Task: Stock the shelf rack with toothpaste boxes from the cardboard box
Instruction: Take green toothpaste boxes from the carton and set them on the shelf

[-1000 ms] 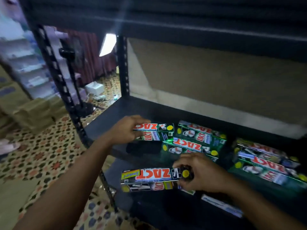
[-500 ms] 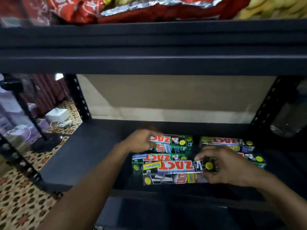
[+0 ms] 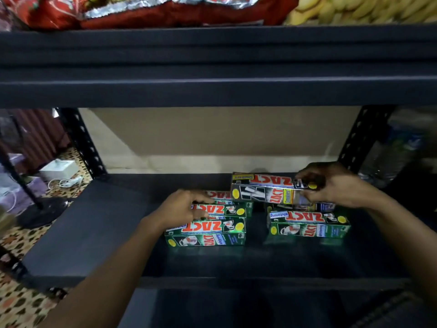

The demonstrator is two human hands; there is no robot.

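Observation:
On the dark shelf (image 3: 94,233) of the rack lie two rows of green toothpaste boxes. My left hand (image 3: 179,207) grips the left end of a green box (image 3: 227,209) in the left row; another green box (image 3: 208,233) lies in front of it. My right hand (image 3: 331,185) holds the right end of a grey-black toothpaste box (image 3: 262,189), raised above the rear of the right row. A green whitening box (image 3: 307,223) lies at the front of that row. The cardboard box is out of view.
The shelf above (image 3: 212,67) carries red snack bags (image 3: 142,10) and yellow packets (image 3: 354,8). Black perforated uprights (image 3: 82,143) frame the bay. A fan stand (image 3: 35,209) and a white box (image 3: 59,169) sit on the patterned floor at left. Plastic bottles (image 3: 397,150) stand at right.
My right hand has carried the grey-black box from the front of the left row up and rightwards, over the back of the right row. My left hand stays on the left row.

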